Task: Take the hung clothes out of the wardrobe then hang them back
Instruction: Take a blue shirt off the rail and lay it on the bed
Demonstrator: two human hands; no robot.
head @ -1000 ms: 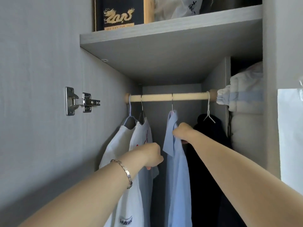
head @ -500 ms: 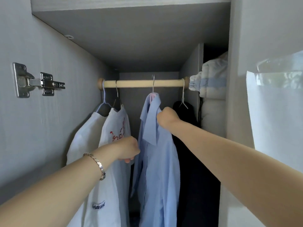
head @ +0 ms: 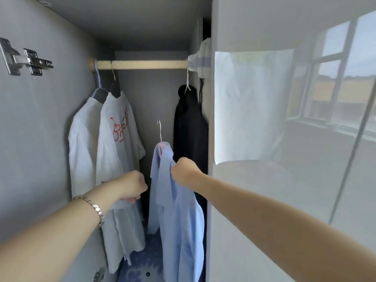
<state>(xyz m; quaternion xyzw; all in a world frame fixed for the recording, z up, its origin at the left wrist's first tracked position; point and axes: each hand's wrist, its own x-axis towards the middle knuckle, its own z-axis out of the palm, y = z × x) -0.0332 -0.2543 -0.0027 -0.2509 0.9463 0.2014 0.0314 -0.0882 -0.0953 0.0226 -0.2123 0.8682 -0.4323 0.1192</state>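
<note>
1. The right hand [head: 184, 171] is closed tight on the blue shirt [head: 179, 220], just under its collar.
2. The blue shirt is on a hanger [head: 160, 131]. The hook is off the rod [head: 146, 64] and well below it, touching nothing.
3. The shirt hangs down in the middle of the wardrobe [head: 40, 139].
4. The left hand [head: 131, 187] is curled up in front of the white shirt with red print [head: 118, 143]. I cannot tell if it holds the cloth.
5. A bracelet [head: 92, 207] is on the left wrist.
6. The printed shirt and a plain white shirt [head: 83, 143] hang side by side at the left end of the rod.
7. A dark coat [head: 190, 127] hangs at the right end.
8. A metal hinge [head: 26, 60] is on the left wall.
</note>
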